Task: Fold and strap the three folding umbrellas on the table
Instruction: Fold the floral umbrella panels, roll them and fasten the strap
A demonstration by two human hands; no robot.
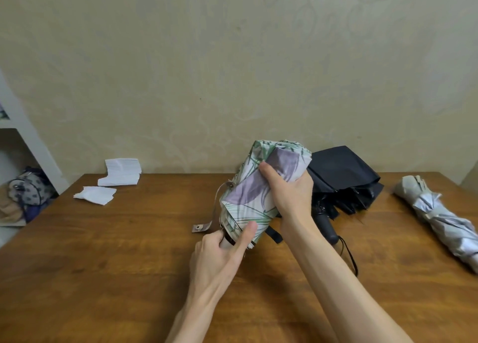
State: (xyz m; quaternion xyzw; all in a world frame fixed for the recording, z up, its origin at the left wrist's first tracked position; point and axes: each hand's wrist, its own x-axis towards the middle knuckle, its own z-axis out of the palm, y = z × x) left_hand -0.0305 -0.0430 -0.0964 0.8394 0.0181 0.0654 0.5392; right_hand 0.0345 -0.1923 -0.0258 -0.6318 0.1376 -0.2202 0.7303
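Observation:
I hold a floral umbrella (pixel 248 195), white with green and purple print, tilted above the wooden table (pixel 103 252). My right hand (pixel 289 192) grips its folded canopy around the middle. My left hand (pixel 222 249) grips the handle end, thumb pressed on the canopy's lower edge. Its strap (pixel 207 223) with a snap hangs loose to the left. A black umbrella (pixel 344 182) lies loosely collapsed behind my right hand, handle toward me. A silver-grey umbrella (pixel 439 218) lies twisted shut at the right edge.
White paper stacks (pixel 121 173) and a smaller pile (pixel 94 194) lie at the table's back left. A white shelf with bags (pixel 25 192) stands at the far left. A patterned wall runs behind the table.

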